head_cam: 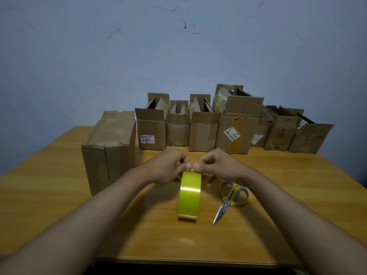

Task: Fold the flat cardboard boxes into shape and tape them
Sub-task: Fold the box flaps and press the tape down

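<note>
Label [147, 139] reads "4017" (perhaps).

Tape [189, 195]: glossy yellow, white glare band. Scissors [231, 199]: yellow/grey handles, silver blades. Boxes [202, 128]: plain brown cardboard, some w/ white labels, black print. One box [235, 133] w/ yellowish tape strip. Table [59, 175]: orange-yellow wood grain. Wall [99, 56]: pale blue-grey, dark scuffs.
</note>
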